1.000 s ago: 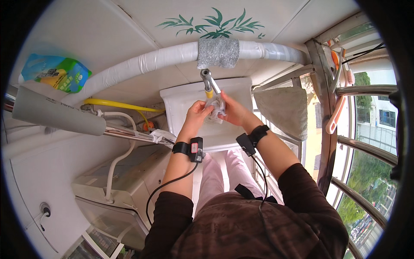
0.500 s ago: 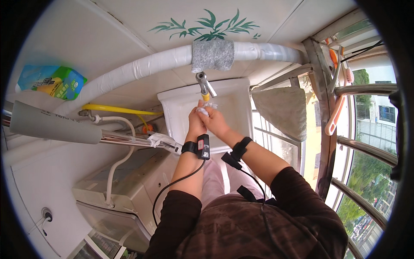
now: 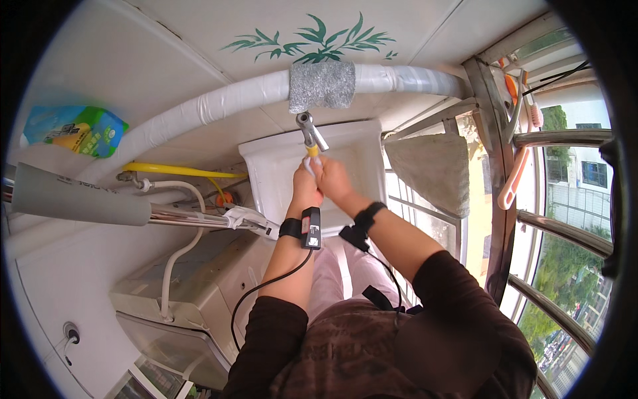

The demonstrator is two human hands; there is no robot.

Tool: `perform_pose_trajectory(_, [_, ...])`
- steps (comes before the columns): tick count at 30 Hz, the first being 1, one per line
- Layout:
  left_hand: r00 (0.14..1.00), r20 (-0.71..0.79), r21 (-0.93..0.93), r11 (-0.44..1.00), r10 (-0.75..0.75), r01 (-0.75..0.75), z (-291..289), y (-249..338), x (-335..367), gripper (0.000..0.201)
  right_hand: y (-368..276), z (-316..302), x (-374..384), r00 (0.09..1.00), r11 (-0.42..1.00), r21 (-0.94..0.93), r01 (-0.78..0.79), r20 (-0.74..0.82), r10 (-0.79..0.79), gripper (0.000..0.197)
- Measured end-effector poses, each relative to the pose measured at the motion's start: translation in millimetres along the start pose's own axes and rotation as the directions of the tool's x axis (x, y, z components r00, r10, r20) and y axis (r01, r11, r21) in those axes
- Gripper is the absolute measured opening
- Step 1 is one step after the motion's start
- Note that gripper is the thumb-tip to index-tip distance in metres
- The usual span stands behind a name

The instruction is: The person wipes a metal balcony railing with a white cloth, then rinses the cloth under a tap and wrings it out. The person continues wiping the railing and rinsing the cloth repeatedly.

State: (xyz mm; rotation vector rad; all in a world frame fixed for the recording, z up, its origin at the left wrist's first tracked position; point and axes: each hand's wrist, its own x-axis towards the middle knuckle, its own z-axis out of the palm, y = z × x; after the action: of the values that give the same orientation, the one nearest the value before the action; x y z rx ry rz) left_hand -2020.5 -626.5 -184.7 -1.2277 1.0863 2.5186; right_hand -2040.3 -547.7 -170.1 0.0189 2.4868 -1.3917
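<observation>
Both hands are pressed together over the white sink point(image 3: 266, 169), just below the metal tap point(image 3: 308, 128) with its yellow spout end point(image 3: 312, 151). My left hand point(image 3: 304, 187) and my right hand point(image 3: 334, 179) are closed around a small, crumpled white cloth point(image 3: 310, 166). Most of the cloth is hidden by the fingers; only a scrap shows between them. Each wrist wears a black strap, and the left one carries a small black box point(image 3: 311, 227) with a cable.
A grey rag point(image 3: 322, 86) hangs over the wrapped pipe point(image 3: 219, 100) behind the tap. To the left are a grey-sleeved pole point(image 3: 80, 194), a yellow hose point(image 3: 186, 170) and a washing machine point(image 3: 199, 279). A stiff grey cloth point(image 3: 432, 169) and an orange-handled brush point(image 3: 515, 176) hang right.
My hands have closed more tightly together, and less of the white cloth shows now. The right hand has shifted slightly up against the left, nearer the spout.
</observation>
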Motion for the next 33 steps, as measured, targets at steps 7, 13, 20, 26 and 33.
perform_pose_trajectory(7, [0.999, 0.040, 0.078, 0.997, -0.012, 0.009, -4.4, 14.8, 8.5, 0.035, 0.8, 10.9, 4.9, 1.000, 1.000, -0.030, 0.003, -0.022, -0.003, 0.041])
perform_pose_trajectory(13, [0.960, 0.275, 0.016, 0.998, 0.054, -0.061, -12.7, 19.9, -8.4, 0.038, 25.6, -6.1, 31.2, 0.998, 0.998, 0.021, -0.063, -0.013, 0.064, 0.030])
perform_pose_trajectory(20, [0.981, 0.156, 0.158, 0.977, 0.117, -0.142, -38.8, 25.7, 7.6, 0.025, 25.9, -8.3, 27.1, 0.865, 0.405, 0.770, -0.493, 0.380, 0.329, 0.030])
perform_pose_trajectory(26, [0.999, 0.044, -0.061, 0.998, -0.001, 0.004, -22.4, 3.8, 25.7, 0.031, -0.5, 23.9, 2.1, 0.999, 0.990, 0.138, -0.009, 0.046, 0.002, 0.036])
perform_pose_trajectory(33, [0.989, 0.143, 0.052, 0.997, 0.041, -0.049, -1.1, 7.4, -11.0, 0.029, 39.3, -4.9, 41.5, 0.993, 0.998, 0.002, -0.063, 0.097, 0.062, 0.037])
